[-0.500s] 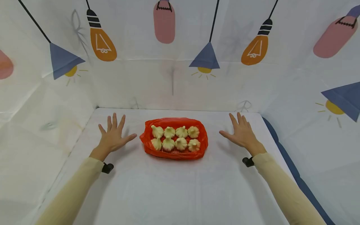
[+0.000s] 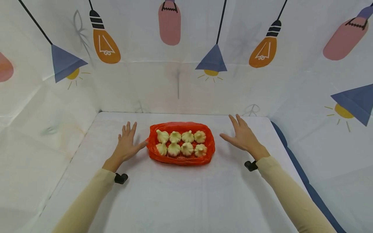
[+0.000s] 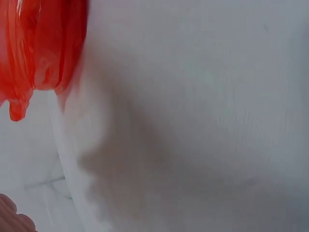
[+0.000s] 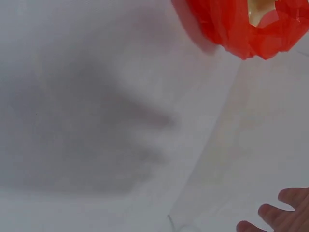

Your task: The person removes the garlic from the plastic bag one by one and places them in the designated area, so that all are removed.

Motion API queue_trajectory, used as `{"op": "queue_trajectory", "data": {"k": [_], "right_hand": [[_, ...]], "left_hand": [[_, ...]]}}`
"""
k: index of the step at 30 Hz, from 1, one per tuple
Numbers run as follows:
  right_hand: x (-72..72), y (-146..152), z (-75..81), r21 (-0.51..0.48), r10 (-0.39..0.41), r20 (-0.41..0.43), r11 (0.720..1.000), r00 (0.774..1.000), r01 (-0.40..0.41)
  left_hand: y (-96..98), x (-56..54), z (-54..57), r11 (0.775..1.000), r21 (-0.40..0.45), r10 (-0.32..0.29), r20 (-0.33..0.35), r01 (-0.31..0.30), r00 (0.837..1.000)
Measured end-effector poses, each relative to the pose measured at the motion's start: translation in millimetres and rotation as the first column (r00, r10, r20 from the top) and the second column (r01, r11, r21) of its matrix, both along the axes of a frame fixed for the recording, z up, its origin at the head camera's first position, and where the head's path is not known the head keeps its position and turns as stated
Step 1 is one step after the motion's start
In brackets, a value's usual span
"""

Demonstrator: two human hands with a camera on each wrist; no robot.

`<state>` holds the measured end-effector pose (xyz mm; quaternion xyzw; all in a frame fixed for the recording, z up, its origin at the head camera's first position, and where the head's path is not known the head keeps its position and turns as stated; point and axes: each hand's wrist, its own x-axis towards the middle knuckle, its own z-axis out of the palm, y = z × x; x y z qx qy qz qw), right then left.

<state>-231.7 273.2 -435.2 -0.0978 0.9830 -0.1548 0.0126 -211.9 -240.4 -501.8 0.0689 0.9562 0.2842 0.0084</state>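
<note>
In the head view a container wrapped in a red plastic bag (image 2: 180, 160) lies on the white table (image 2: 180, 197). Inside it, several pale garlic bulbs (image 2: 187, 149) sit in two rows. My left hand (image 2: 127, 145) is just left of the bag, fingers extended, with its thumb tip right at the bag's left edge. To the right, my right hand (image 2: 244, 137) hovers with straight fingers, its thumb pointing toward the bag and a gap between them. Both hands are without anything in their grasp. Each wrist view catches part of the red bag (image 3: 43, 43) and some fingertips (image 4: 292, 212).
A white sheet (image 2: 131, 87) printed with lamps and bulbs hangs behind the table and along its sides. Dark blue edging (image 2: 297, 165) runs down the table's right side. Black wrist devices (image 2: 120, 178) sit at both sleeve cuffs.
Both hands have moved inward toward the red bag, the left one to the right and the right one to the left. The bag and garlic bulbs have stayed in place.
</note>
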Motion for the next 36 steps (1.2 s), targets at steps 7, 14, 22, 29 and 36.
{"op": "queue_trajectory", "data": {"k": [7,14,22,29,36], "right_hand": [[-2.8,-9.9,2.9,-0.028,0.020,-0.002,0.999,1.000,-0.020],[-3.6,-23.5,7.4,-0.056,0.053,-0.003,0.997,0.999,-0.053],[-5.9,-42.2,11.7,-0.069,0.095,-0.009,0.993,0.995,-0.096],[-8.4,-58.7,14.4,-0.077,0.134,0.007,0.988,0.991,-0.133],[-12.1,-76.2,14.1,-0.079,0.177,-0.016,0.981,0.984,-0.178]], "left_hand": [[16.4,4.1,-5.9,0.975,0.220,0.002,0.022,-0.007,1.000],[37.9,6.3,-19.0,0.929,0.371,-0.004,0.001,0.004,1.000],[54.7,14.7,-30.5,0.898,0.440,-0.028,-0.012,0.031,1.000],[58.5,17.6,-34.8,0.888,0.456,-0.041,-0.057,0.062,0.998],[60.7,17.0,-32.6,0.880,0.469,-0.003,-0.161,0.079,0.987]]}}
